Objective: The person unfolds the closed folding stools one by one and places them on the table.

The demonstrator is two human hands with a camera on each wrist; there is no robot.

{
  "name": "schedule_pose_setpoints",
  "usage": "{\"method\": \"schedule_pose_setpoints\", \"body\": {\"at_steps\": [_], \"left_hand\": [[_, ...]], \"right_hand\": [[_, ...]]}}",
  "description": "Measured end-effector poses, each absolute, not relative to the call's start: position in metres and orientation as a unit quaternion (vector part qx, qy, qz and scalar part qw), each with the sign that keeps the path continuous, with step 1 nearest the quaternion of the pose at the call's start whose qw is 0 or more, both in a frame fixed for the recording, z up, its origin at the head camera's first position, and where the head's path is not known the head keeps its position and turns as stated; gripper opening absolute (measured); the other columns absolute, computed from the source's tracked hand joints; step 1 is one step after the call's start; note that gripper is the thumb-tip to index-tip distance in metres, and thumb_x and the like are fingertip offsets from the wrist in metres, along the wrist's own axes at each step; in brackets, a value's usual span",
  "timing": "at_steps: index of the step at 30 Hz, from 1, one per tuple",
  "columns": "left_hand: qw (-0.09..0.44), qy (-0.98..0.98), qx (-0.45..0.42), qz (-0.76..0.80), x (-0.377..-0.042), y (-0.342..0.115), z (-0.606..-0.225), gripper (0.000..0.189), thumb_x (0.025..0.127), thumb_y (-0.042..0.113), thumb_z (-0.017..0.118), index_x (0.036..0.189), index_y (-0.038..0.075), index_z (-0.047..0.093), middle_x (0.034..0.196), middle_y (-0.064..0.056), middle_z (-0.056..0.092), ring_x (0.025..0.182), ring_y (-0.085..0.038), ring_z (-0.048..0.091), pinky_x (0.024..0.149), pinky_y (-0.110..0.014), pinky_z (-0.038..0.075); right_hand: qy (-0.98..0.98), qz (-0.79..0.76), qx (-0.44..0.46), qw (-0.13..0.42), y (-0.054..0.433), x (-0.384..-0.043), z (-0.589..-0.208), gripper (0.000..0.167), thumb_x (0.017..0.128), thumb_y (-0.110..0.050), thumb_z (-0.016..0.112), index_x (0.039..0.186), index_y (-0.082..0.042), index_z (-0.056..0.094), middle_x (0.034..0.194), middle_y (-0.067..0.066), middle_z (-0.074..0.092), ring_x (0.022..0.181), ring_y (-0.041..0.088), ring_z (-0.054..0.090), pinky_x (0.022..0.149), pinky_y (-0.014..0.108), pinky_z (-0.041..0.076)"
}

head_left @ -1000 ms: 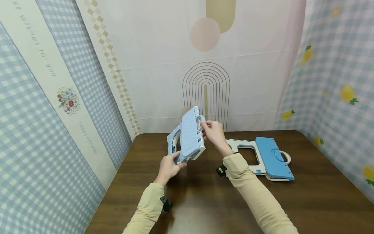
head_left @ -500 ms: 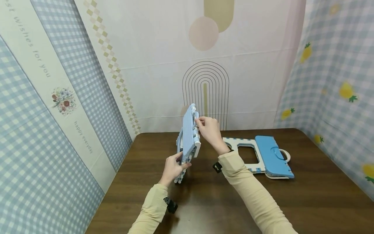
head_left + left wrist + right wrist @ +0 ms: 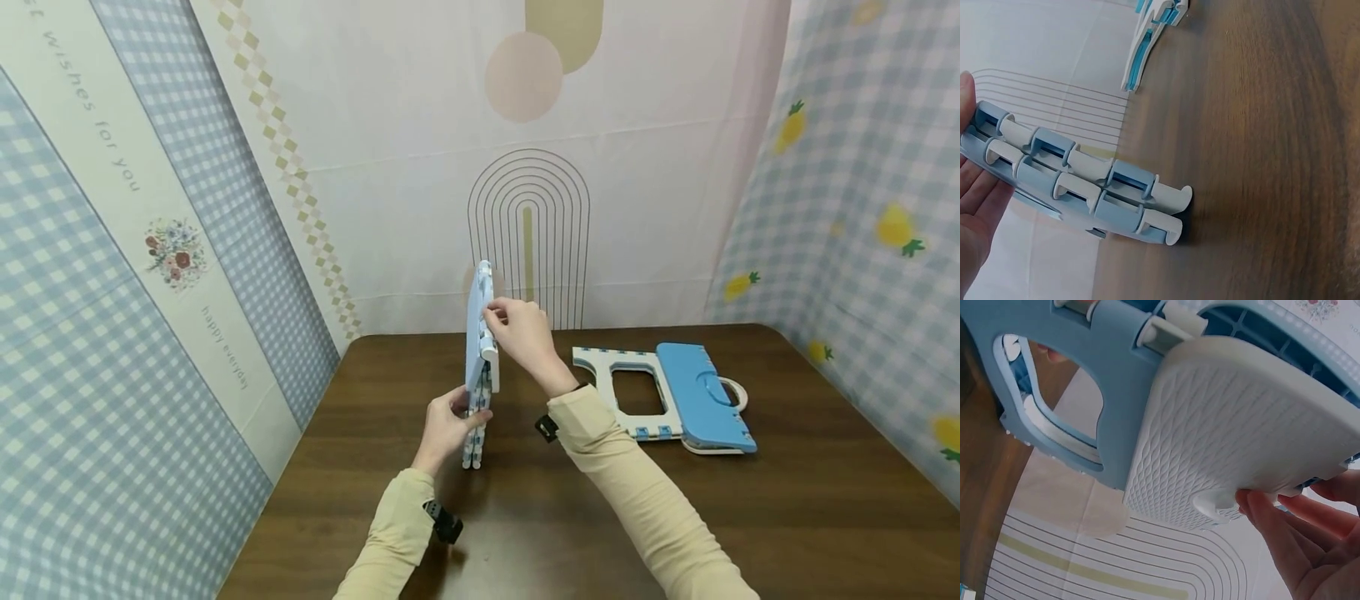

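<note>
A light blue and white folding stool stands nearly edge-on in the head view, folded flat. My left hand grips its lower part, thumb on the near side. Hinged leg ends of blue and white segments run down toward the tabletop in the left wrist view. With its fingertips, my right hand pinches the upper edge by the handle. From the right wrist view, a white textured panel with a small loop handle shows under those fingers, beside a blue leg frame with a cut-out.
To the right, a second folding stool, brighter blue and white, lies flat on the brown wooden table with its white handle sticking out. Patterned cloth hangs behind the table and along both sides.
The held stool has turned from showing its ribbed blue top to standing almost edge-on, its legs now pointing down. Both hands have stayed on it; the right has shifted slightly left.
</note>
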State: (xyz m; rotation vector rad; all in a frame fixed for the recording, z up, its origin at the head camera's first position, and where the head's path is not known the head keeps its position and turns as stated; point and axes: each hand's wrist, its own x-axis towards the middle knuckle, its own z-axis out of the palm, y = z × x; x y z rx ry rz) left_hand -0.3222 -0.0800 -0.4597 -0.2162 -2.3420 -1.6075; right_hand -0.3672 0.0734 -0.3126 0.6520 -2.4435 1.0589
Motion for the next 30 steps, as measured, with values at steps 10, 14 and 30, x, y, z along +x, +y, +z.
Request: {"method": "schedule_pose_setpoints", "body": {"at_steps": [10, 14, 30], "left_hand": [[0.145, -0.804, -0.056, -0.575, -0.328, -0.076, -0.463, 0.034, 0.08, 0.016, 0.08, 0.109, 0.003, 0.07, 0.098, -0.016, 0.073, 0.089, -0.022, 0.069, 0.078, -0.031, 0.058], [0.149, -0.796, -0.051, -0.584, -0.332, -0.074, -0.463, 0.03, 0.08, 0.013, 0.079, 0.106, 0.001, 0.07, 0.096, -0.017, 0.073, 0.087, -0.02, 0.069, 0.077, -0.027, 0.057], [0.144, -0.791, -0.057, -0.592, -0.313, -0.071, -0.438, 0.037, 0.086, 0.008, 0.073, 0.119, -0.005, 0.063, 0.104, -0.025, 0.071, 0.095, -0.026, 0.069, 0.078, -0.023, 0.055]], "right_hand": [[-0.878, 0.385, 0.243, 0.15, 0.07, -0.371, -0.317, 0.034, 0.101, -0.022, 0.048, 0.124, -0.004, 0.065, 0.108, 0.017, 0.073, 0.078, 0.024, 0.073, 0.056, 0.026, 0.056], [-0.876, 0.392, 0.248, 0.132, 0.068, -0.373, -0.318, 0.037, 0.102, -0.026, 0.046, 0.129, -0.006, 0.062, 0.111, 0.016, 0.072, 0.089, 0.026, 0.073, 0.067, 0.033, 0.059], [-0.756, 0.58, 0.298, -0.061, 0.081, -0.365, -0.388, 0.064, 0.106, -0.034, 0.033, 0.157, -0.016, -0.002, 0.164, 0.01, 0.012, 0.15, 0.034, 0.019, 0.12, 0.053, 0.019]]}}
